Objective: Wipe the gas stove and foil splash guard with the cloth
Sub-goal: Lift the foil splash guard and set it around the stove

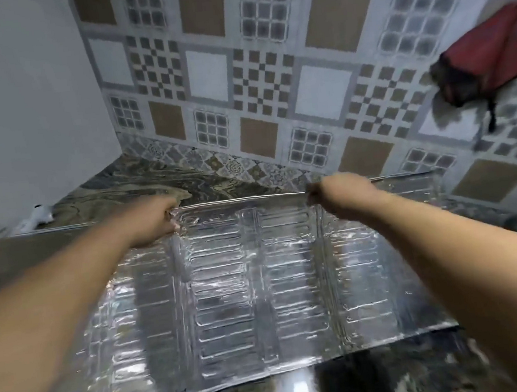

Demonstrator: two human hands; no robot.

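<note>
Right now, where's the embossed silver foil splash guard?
In the head view the embossed silver foil splash guard fills the centre, on the dark marbled stone countertop below the patterned tile wall; left hand and right hand grip its far edge.

foil splash guard (228,280) on countertop (139,180), before wall (236,69)

The fingertips of the left hand (154,222) and right hand (338,198) curl behind the top edge of the foil splash guard (228,283), out of sight; a red object (486,57) (upper right) is smeared by blur, unidentifiable; both forearms run off the bottom corners
</note>
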